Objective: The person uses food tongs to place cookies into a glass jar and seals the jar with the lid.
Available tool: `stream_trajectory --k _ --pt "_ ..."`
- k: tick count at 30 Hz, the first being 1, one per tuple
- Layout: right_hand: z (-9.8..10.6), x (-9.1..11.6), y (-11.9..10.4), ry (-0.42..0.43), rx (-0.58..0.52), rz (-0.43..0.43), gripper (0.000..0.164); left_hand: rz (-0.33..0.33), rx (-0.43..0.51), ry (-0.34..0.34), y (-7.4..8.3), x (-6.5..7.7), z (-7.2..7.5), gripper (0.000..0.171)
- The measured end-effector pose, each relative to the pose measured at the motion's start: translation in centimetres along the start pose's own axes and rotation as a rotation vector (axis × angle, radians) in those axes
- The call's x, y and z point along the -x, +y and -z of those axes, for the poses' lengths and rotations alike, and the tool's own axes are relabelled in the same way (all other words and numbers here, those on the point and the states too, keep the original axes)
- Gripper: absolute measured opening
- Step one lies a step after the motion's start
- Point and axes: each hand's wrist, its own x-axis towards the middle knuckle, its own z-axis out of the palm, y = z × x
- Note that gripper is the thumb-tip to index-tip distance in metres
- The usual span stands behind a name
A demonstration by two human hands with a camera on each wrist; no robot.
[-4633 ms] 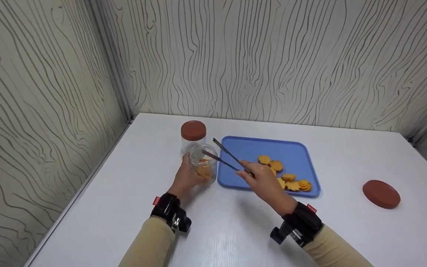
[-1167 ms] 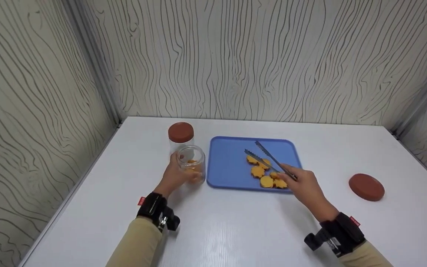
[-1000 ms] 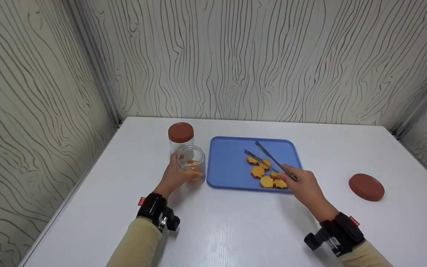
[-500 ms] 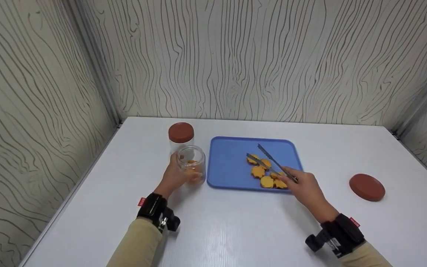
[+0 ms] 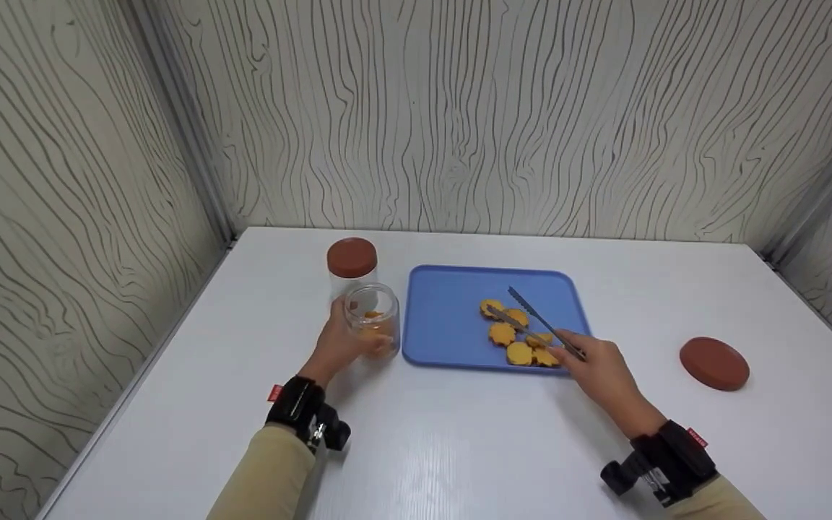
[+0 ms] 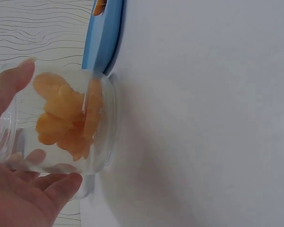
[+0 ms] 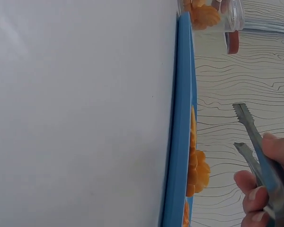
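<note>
My left hand [image 5: 344,338] grips a clear jar [image 6: 61,120] from its left side; the jar stands upright, lidless, on the table. Several orange flower-shaped pieces [image 6: 68,113] lie at its bottom. My right hand [image 5: 604,372] holds metal tongs [image 7: 255,137] with toothed tips, over the right part of a blue tray [image 5: 445,289]. The tongs' arms stand apart, with nothing between the tips in the right wrist view. Beneath them on the tray lie several more flower-shaped pieces [image 5: 502,334], partly covered by the tongs in the head view.
Behind the open jar stands a second jar with a red-brown lid [image 5: 352,258]. Another red-brown lid [image 5: 714,363] lies on the white table [image 5: 445,448] to the right of the tray. Wood-patterned walls [image 5: 452,123] close off the back and sides.
From above the jar's mouth, my right hand has carried the tongs rightward over the tray. Lately they have shifted slightly toward me and right. My left hand keeps its grip on the jar.
</note>
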Motion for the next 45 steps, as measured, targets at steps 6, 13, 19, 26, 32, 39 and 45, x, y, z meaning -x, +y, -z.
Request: stream_trajectory --k 6,13,19,26,32,39,45 --pt "0.2 0.3 0.2 0.0 0.059 0.012 0.04 -0.01 0.001 -0.004 -0.1 0.0 0.0 0.106" --pt "0.5 0.7 0.4 0.0 0.081 -0.009 0.041 0.01 0.01 -0.007 0.0 0.0 0.0 0.106" --pt "0.8 1.0 0.7 0.013 0.099 0.006 0.041 -0.01 -0.002 0.006 0.2 0.2 0.0 0.103" --pt "1.2 1.4 1.1 0.012 0.106 -0.003 0.041 -0.003 -0.004 0.007 0.3 0.2 0.0 0.104" --pt "1.4 1.7 1.3 0.014 0.114 -0.027 0.04 0.01 0.028 -0.011 0.1 0.1 0.0 0.104" --pt "1.4 2.0 1.6 0.032 0.101 -0.025 0.041 0.028 0.025 -0.019 0.2 0.1 0.1 0.104" --pt "1.6 2.4 1.8 0.027 0.113 -0.035 0.039 0.0 0.043 -0.019 0.2 0.2 0.1 0.103"
